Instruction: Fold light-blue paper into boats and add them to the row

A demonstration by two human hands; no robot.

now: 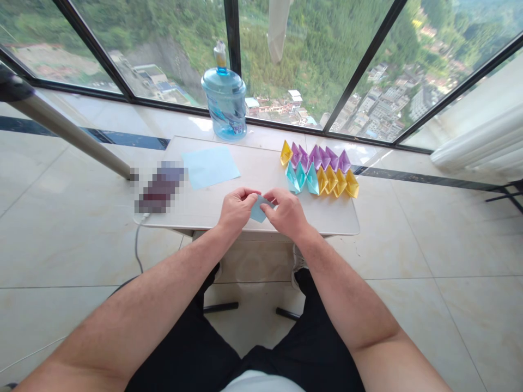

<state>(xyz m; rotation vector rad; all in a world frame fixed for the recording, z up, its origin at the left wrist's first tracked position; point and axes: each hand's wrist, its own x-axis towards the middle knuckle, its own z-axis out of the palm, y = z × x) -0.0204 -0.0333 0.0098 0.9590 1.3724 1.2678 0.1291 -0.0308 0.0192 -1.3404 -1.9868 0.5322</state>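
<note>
Between both hands is a small folded piece of light blue paper (257, 211), held above the front edge of the low white table (196, 212). My left hand (238, 208) pinches its left side. My right hand (287, 211) grips the right side, thumb lying on the paper. The fingertips behind the paper are partly hidden. A flat light blue sheet (211, 166) lies on the table beyond my left hand. To the right of it stand two rows of folded paper boats (322, 173) in yellow, purple and turquoise.
A blurred-out object with a cable (139, 245) lies at the table's left end. Behind the table, a large blue water bottle (224, 103) stands by the window. A slanting pole (81, 130) is at the left, a white curtain (482, 141) at the right.
</note>
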